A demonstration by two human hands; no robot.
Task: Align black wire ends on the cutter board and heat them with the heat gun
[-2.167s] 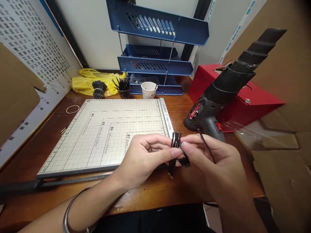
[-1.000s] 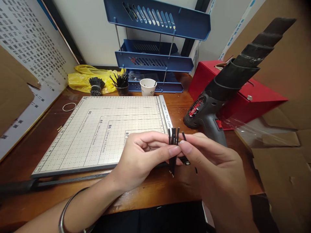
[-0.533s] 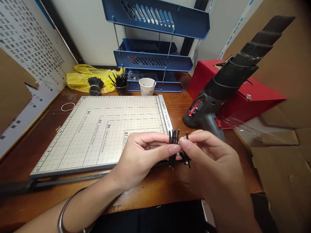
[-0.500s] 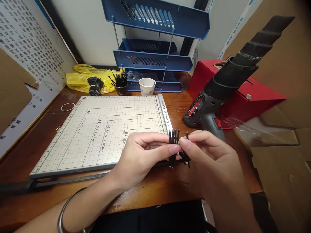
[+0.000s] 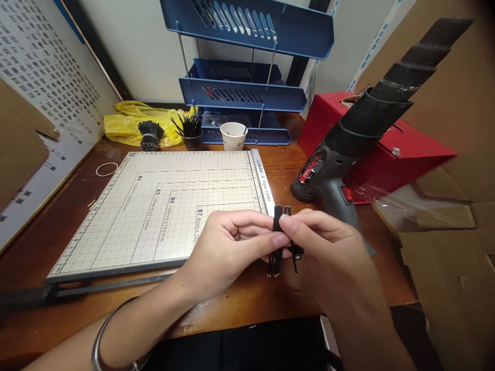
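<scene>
Between the thumb and fingers of my left hand (image 5: 228,247) is a small bunch of short black wires (image 5: 275,262), held upright with bare silvery tips at the bottom. My right hand (image 5: 336,252) is closed in a pinch against the bunch's right side. A separate black wire (image 5: 296,267) hangs below its thumb and slants slightly; its middle is hidden by the fingers. Both hands meet just off the front right corner of a paper cutter (image 5: 112,226), above the wooden table.
A heat gun (image 5: 336,165) stands at the right, nozzle tilted up, before a red box (image 5: 417,159). Behind the cutter are a white paper cup (image 5: 234,139), a dark cup of black wires (image 5: 191,135), a tied wire bundle (image 5: 150,136), a yellow bag (image 5: 127,123) and blue tray shelves (image 5: 243,95).
My right hand has moved left, bringing its wire close against the bunch. The wires in my left hand sit closer together, and their lower ends hang slightly lower.
</scene>
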